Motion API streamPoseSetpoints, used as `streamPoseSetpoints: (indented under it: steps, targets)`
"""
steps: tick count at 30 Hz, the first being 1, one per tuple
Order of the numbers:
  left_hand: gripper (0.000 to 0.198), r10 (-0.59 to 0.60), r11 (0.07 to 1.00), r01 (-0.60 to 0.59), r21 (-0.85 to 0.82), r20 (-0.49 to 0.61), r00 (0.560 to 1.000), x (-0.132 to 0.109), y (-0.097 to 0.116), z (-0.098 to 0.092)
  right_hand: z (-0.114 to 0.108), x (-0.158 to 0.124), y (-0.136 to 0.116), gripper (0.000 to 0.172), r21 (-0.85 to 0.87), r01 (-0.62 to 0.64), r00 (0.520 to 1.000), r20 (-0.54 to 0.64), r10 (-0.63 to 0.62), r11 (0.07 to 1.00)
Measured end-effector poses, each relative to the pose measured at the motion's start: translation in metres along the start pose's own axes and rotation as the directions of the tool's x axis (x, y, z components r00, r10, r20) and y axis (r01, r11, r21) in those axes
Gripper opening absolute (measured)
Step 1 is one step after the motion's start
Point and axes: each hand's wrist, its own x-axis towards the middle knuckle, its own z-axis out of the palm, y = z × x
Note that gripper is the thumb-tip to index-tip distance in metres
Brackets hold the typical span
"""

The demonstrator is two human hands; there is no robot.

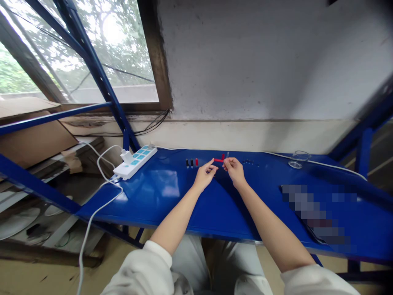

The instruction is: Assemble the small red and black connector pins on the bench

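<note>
A slim red tube lies level between my two hands, just above the far part of the blue table; its exact kind is too small to tell. My left hand has its fingertips on the tube's left end. At the other end my right hand pinches it, fingers curled and partly covering it. Right behind the right fingers are a short red piece and a clear narrow piece. Left of my hands stand two small black cylinders and a red one, in a row.
Several tiny dark parts lie right of my hands. A white power strip with a plugged-in adapter sits at the left edge. A clear round dish and a blurred-out flat item are on the right. Blue frame posts flank the table.
</note>
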Motion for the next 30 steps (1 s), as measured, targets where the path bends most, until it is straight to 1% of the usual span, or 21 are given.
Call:
streamPoseSetpoints:
  steps: [2,6,8,10,13,16,19,21,25,30]
  targets:
    - [0.044,0.023,0.999,-0.022,0.024,-0.044,0.999,0.0,0.002,-0.001,0.001,-0.001,-0.001,0.029,0.014,-0.012,1.0,0.008,0.012,1.0]
    - [0.029,0.075,0.995,-0.06,0.078,-0.215,0.974,0.0,0.008,-0.003,0.004,-0.002,-0.002,0.03,0.004,-0.022,0.996,0.084,0.021,1.0]
    - [0.024,0.082,0.994,-0.061,0.087,-0.255,0.963,0.0,0.011,-0.004,0.005,-0.003,-0.001,0.032,-0.026,-0.019,0.992,0.121,0.022,0.999]
    - [0.022,0.091,0.992,-0.067,0.103,-0.253,0.963,-0.001,0.012,-0.003,0.006,-0.005,0.0,0.033,-0.085,0.002,0.99,0.139,0.009,0.996]
    - [0.021,0.127,0.982,-0.092,0.166,-0.213,0.969,-0.003,0.012,-0.001,0.004,-0.008,-0.001,0.03,-0.254,0.069,0.987,0.16,-0.028,0.965]
    - [0.018,0.176,0.955,-0.125,0.267,-0.176,0.968,-0.004,0.013,0.001,0.003,-0.012,-0.004,0.033,-0.438,0.135,0.976,0.215,-0.042,0.889]
    - [0.015,0.208,0.927,-0.147,0.345,-0.148,0.967,-0.006,0.014,0.001,0.001,-0.013,-0.004,0.039,-0.556,0.187,0.966,0.254,-0.049,0.81]
    - [0.014,0.22,0.911,-0.158,0.38,-0.125,0.967,-0.007,0.014,0.001,0.001,-0.012,-0.001,0.041,-0.597,0.208,0.964,0.257,-0.06,0.775]
    - [0.014,0.255,0.878,-0.193,0.438,-0.087,0.963,-0.008,0.014,0.002,0.0,-0.01,0.002,0.041,-0.628,0.242,0.961,0.26,-0.093,0.74]
    - [0.015,0.295,0.862,-0.22,0.457,-0.098,0.951,-0.008,0.012,0.001,0.0,-0.012,-0.002,0.041,-0.644,0.285,0.952,0.276,-0.132,0.709]
